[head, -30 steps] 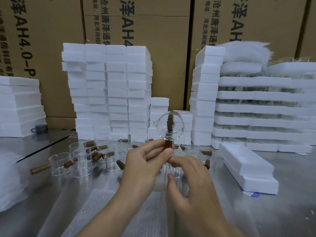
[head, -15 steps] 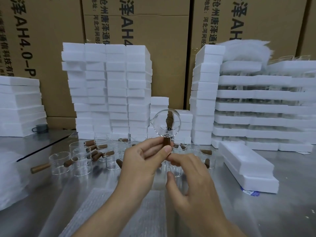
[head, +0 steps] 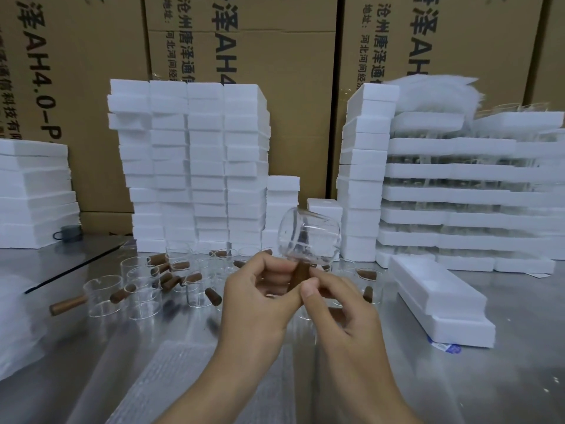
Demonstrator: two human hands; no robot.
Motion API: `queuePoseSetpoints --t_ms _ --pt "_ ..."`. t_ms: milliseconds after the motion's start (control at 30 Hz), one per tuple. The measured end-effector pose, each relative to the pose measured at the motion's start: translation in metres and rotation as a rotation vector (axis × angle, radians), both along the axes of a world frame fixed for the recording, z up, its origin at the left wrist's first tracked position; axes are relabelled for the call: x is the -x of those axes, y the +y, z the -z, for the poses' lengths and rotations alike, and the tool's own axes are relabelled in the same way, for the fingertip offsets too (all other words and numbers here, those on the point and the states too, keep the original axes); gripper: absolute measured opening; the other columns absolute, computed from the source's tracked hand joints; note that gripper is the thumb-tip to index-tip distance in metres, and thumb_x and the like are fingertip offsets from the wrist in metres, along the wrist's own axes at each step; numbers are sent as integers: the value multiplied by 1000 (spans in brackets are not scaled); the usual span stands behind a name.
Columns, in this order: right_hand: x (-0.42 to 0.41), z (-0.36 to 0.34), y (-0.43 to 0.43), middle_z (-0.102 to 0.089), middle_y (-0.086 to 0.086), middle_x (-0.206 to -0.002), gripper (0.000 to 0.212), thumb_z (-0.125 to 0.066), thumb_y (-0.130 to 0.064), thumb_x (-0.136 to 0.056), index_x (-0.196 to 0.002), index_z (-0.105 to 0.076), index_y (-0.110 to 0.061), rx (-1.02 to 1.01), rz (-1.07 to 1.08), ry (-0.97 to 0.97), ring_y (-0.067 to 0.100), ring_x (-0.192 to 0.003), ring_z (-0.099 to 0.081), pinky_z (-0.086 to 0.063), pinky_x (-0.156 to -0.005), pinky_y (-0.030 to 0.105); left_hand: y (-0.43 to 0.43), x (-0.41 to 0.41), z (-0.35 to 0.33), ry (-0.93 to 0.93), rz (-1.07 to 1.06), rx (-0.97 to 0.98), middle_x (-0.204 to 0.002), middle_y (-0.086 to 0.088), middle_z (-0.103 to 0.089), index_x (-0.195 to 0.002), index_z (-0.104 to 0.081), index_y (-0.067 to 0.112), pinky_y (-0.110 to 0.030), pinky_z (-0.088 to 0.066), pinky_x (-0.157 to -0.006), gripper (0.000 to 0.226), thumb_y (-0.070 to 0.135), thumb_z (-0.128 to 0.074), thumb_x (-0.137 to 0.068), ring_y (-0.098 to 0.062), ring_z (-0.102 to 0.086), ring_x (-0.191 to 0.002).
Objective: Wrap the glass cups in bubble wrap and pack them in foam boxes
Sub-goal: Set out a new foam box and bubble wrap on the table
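Steel table (head: pixel 504 377), foam boxes (head: pixel 189 166) stacked far. My left hand (head: pixel 260 296) and right hand (head: pixel 344 316) both pinch the wooden handle (head: pixel 301 275) of one glass cup (head: pixel 310 237) (mouth facing left), above bubble wrap (head: pixel 171 371) lying near.

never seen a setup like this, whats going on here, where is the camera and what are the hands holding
There is no machine: a person wears one camera on the head, looking forward and down, so you see their bare hands. The left hand and right hand both grip the brown wooden handle of a glass cup, raised above a steel table. On the table stand more glass cups with the same handles, a sheet of bubble wrap lies nearest the person, and a long foam box lies to the right. Stacks of white foam boxes and cardboard cartons stand behind.
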State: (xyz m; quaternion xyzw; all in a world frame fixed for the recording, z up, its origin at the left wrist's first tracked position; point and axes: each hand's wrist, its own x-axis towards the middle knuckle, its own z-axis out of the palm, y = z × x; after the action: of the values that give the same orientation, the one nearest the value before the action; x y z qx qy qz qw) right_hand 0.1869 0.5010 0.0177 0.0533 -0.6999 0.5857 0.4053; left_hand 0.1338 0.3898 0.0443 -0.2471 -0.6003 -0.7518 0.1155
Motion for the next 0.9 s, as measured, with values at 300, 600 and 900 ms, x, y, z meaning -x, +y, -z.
queuePoseSetpoints --t_ms 300,600,900 --pt "-3 -19 9 -80 1 -101 20 -62 -31 -105 -104 -82 -26 24 -212 -61 15 -101 -76 -58 -90 34 8 -11 2 54 -96 54 -72 -4 -69 -88 -71 28 -53 -66 -80 35 21 -97 -64 -27 -75 -77" --pt "-3 -25 20 -78 -6 -107 20 -58 -31 -108 -106 -77 -29 -123 -170 -113 14 -107 -73 -56 -98 52 8 -13 4 59 -40 58 -81 0 -77 -87 -74 28 -22 -60 -70 32 6 -93 -75 -13 -76 -80" --pt "-3 -25 21 -78 -11 -97 19 -60 -32 -107 -95 -76 -31 -173 -113 -88 8 -96 -73 -58 -85 30 9 -16 2 35 19 0 -81 -2 -79 -91 -75 15 -17 -57 -65 22 8 -91 -76 -10 -74 -71"
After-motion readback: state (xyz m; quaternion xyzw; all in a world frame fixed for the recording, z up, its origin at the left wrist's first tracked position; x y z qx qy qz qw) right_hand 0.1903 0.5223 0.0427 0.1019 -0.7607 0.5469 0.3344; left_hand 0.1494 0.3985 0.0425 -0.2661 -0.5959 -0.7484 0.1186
